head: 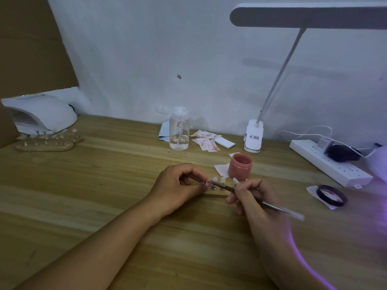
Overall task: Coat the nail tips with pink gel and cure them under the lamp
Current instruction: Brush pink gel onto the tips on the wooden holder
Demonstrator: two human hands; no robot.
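Observation:
My left hand (pixel 180 185) pinches a small nail tip on its metal stand (pixel 206 184) at table centre. My right hand (pixel 251 199) grips a thin gel brush (pixel 278 207), whose bristle end touches that tip. Other white nail tips (pixel 223 180) stand in a row on a wooden holder strip (pixel 213 194) between my hands. The open jar of pink gel (pixel 239 166) stands just behind them. Its dark lid (pixel 332 198) lies to the right on a paper scrap. The white curing lamp (pixel 41 117) sits at the far left.
Wooden holders with several nail tips (pixel 47 142) lie before the curing lamp. A clear pump bottle (pixel 179 129), stained wipes (pixel 206 141), a clip-on desk lamp (pixel 253 137) and a white power strip (pixel 328 162) line the back and right of the table.

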